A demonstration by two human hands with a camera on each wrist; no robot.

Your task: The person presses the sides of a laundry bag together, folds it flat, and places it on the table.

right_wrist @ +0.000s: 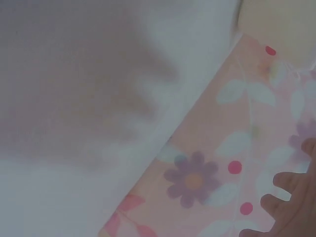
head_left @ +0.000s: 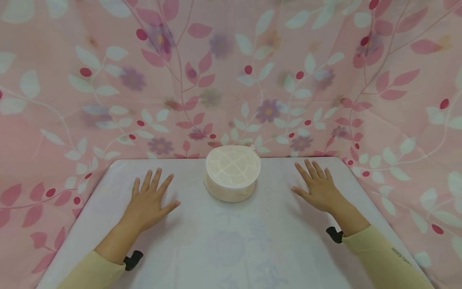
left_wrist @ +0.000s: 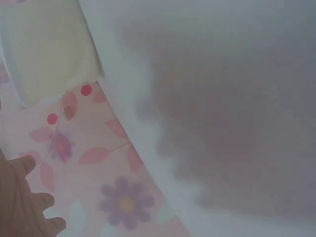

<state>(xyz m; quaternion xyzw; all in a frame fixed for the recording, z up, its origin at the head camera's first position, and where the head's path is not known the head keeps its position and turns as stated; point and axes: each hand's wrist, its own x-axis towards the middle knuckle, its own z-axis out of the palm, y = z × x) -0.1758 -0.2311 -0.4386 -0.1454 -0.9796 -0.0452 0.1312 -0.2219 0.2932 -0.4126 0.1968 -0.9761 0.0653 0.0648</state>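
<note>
A round cream container with a perforated mesh top (head_left: 232, 170) stands near the table's back edge, between the two hands and apart from both. To its left, my left hand (head_left: 148, 202) is held over the table with fingers spread and straight, holding nothing. My right hand (head_left: 319, 190) mirrors it on the other side, fingers spread, also with nothing in it. In the left wrist view the container (left_wrist: 47, 49) shows at the upper left and fingertips of the left hand (left_wrist: 19, 202) at the lower left. The right wrist view has part of the container (right_wrist: 279, 29) at the upper right.
A white cloth with faint prints covers the table (head_left: 227, 241). Pink floral fabric (head_left: 231, 80) hangs behind the table and along both sides. Each wrist, beyond a pale yellow sleeve (head_left: 92, 271), carries a small black device (head_left: 133, 261).
</note>
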